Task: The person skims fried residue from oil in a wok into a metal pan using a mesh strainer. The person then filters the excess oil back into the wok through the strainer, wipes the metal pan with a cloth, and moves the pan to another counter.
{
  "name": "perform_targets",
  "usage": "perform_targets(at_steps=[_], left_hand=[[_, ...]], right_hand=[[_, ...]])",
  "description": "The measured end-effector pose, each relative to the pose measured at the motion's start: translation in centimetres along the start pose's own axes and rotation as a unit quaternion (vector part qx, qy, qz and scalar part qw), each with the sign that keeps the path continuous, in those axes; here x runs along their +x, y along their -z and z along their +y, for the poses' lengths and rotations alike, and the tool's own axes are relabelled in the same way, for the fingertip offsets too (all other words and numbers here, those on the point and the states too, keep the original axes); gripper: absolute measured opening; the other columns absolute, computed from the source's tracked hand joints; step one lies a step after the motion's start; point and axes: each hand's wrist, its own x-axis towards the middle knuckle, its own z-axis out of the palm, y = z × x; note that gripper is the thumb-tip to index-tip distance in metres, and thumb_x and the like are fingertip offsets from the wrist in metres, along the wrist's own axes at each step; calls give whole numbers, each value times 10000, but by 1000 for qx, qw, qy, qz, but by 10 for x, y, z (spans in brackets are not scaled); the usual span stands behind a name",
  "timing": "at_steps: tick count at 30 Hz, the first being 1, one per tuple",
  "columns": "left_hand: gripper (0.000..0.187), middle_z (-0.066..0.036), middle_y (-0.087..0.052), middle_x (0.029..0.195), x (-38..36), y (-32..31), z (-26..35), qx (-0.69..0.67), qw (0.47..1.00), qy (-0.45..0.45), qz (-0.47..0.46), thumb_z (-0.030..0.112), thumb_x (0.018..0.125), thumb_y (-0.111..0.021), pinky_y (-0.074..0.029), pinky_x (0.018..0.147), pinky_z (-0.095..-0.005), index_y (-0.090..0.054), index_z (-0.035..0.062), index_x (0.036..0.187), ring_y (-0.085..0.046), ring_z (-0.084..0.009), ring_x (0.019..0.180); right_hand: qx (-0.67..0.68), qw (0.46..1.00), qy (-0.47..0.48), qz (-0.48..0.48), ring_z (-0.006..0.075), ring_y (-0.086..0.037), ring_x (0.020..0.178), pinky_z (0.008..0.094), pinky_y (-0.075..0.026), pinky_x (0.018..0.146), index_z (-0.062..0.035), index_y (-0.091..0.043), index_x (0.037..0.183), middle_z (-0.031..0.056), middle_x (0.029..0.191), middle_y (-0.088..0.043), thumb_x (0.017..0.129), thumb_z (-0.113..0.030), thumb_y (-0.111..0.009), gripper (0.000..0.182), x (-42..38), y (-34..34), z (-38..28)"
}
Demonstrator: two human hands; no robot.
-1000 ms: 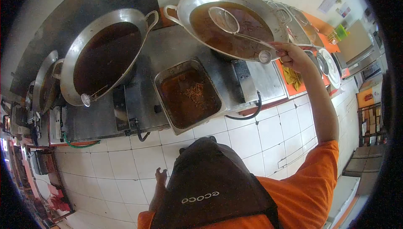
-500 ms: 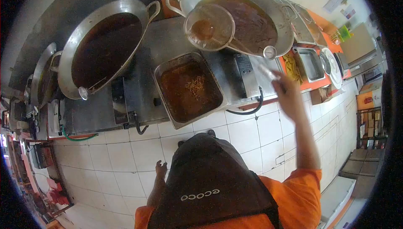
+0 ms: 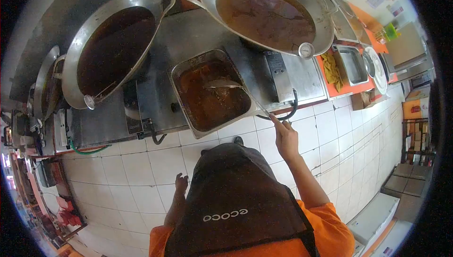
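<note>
My right hand (image 3: 287, 139) is closed around the handle of a wire-mesh skimmer (image 3: 225, 84). The skimmer's head is tilted edge-on inside a deep rectangular steel pan (image 3: 176, 97), at or just above the brown oily liquid (image 3: 207, 113). Crumbs float in that liquid. Behind the pan, to the right, a large two-handled wok (image 3: 322, 37) holds brown oil, with a dial thermometer (image 3: 306, 50) at its rim. My left hand (image 3: 181, 182) hangs over the floor beside my apron, fingers loosely apart, holding nothing.
Another wok (image 3: 71, 63) of dark oil stands left, with a second thermometer (image 3: 89, 101). Burner control boxes (image 3: 278, 80) and black hoses (image 3: 294, 103) line the counter's front edge. A yellow cloth (image 3: 331, 70) and a steel tray (image 3: 354, 63) lie to the right.
The skimmer has moved from above the right wok down and left into the rectangular pan. My right hand has come lower and nearer my body. My left hand stays about where it was.
</note>
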Motion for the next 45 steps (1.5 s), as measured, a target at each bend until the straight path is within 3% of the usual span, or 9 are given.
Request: perform_targets(at_steps=[4,7,10,18,23,25,29,34,45], left_hand=[[208,-144,-629,801,6,13,21,-135,989,59,13,146,857,-538,-485,776,-401,-612,78,1040,-597,-257,839],[367,-128,-626,782,13,37,83,-185,950,250,26,204,849,-607,-479,775,-358,-520,53,1172,-599,-225,814],[554,-120,-628,784,16,52,104,-141,962,232,-16,256,827,-665,-474,768,-331,-411,25,1262,-598,-208,790],[117,-52,-648,744,10,23,40,-223,967,126,4,130,833,-592,-428,902,-344,-644,83,927,-618,-199,758],[170,-59,-650,727,11,25,33,-409,891,198,-3,170,875,-524,-414,932,-349,-665,107,947,-627,-203,789],[205,-71,-648,716,12,38,80,-323,888,322,51,186,892,-492,-414,935,-356,-664,106,968,-630,-211,804],[220,-101,-653,727,10,51,96,-35,988,147,13,167,891,-481,-421,931,-369,-661,96,997,-631,-225,822],[211,-92,-651,736,12,59,113,-120,973,198,2,145,875,-493,-418,939,-365,-657,92,996,-627,-205,801],[294,-82,-638,749,16,64,128,-202,945,257,-18,121,851,-558,-455,740,-322,-543,74,1141,-598,-167,702]], right_hand=[[24,1000,-5,12,325,-568,626,405,-459,578,-140,-577,1230,160,730,-544,875,-20,-518,379,3,-1,-1],[10,999,6,35,320,-571,634,399,-460,587,-138,-585,1218,160,727,-548,871,-15,-523,374,2,-5,2],[11,1000,-6,20,316,-575,643,394,-462,592,-137,-589,1212,162,733,-553,869,-14,-527,370,5,-2,-3],[32,999,-8,41,328,-575,658,401,-461,611,-131,-588,1213,158,747,-566,860,-5,-527,379,7,-9,-5],[39,999,-11,29,332,-577,668,404,-461,629,-130,-581,1221,161,765,-573,855,1,-524,393,9,-6,-7],[60,997,4,51,331,-577,670,407,-460,630,-131,-578,1224,159,763,-573,856,3,-522,396,8,-10,-5],[44,999,-12,29,330,-578,673,400,-459,630,-132,-577,1226,163,755,-571,867,-2,-514,387,9,-8,-7],[50,998,-23,12,332,-579,670,381,-464,620,-104,-575,1223,174,757,-580,867,6,-510,378,12,-5,-10],[262,961,-76,-38,133,-508,583,263,-410,543,16,-559,1184,75,709,-561,908,-82,-515,296,14,3,8]])
